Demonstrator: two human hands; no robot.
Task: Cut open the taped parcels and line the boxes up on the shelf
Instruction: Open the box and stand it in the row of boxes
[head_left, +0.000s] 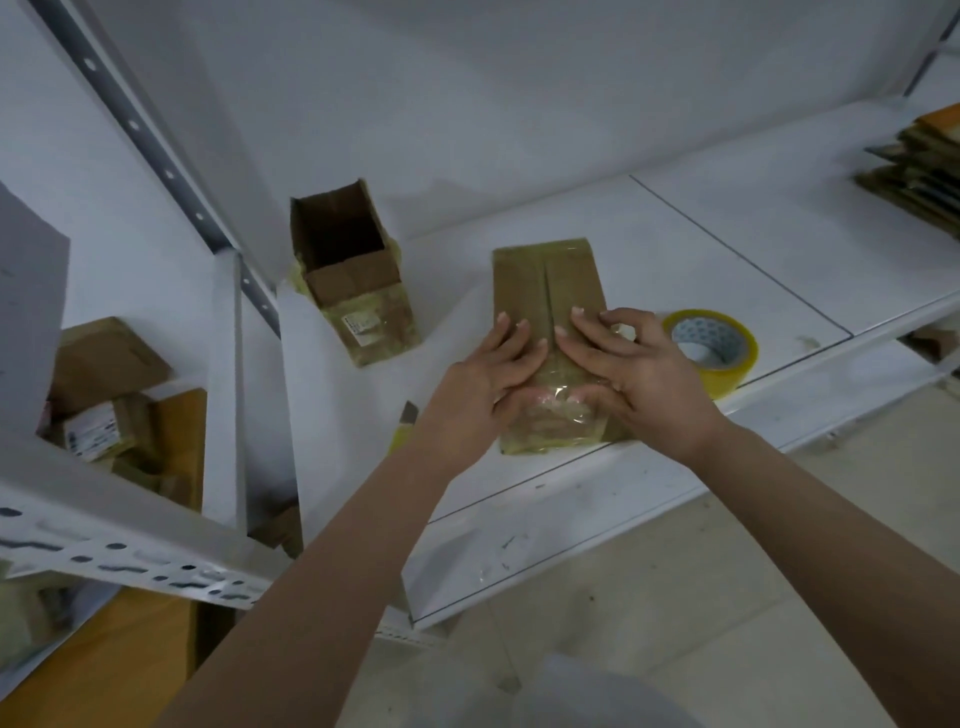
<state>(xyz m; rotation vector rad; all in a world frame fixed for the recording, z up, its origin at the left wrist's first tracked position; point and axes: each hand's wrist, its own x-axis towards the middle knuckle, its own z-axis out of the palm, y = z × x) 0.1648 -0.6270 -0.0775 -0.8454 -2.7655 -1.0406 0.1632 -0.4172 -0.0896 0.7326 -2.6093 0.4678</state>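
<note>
A brown taped parcel (550, 283) lies flat on the white shelf (675, 249), with a seam running down its top. My left hand (485, 382) rests on its near left part with straight fingers. My right hand (628, 364) lies on its near right part, fingers spread flat over the top. Both thumbs meet at the parcel's clear-taped near end. An opened brown box (358, 275) stands upright to the left, flaps up and empty inside. A yellow-handled cutter (404, 423) lies on the shelf, mostly hidden by my left wrist.
A roll of yellow tape (714, 345) sits just right of my right hand. Flattened cardboard (930, 166) is stacked at the far right. More parcels (104, 405) lie on the neighbouring rack at the left, behind a perforated metal upright (150, 150).
</note>
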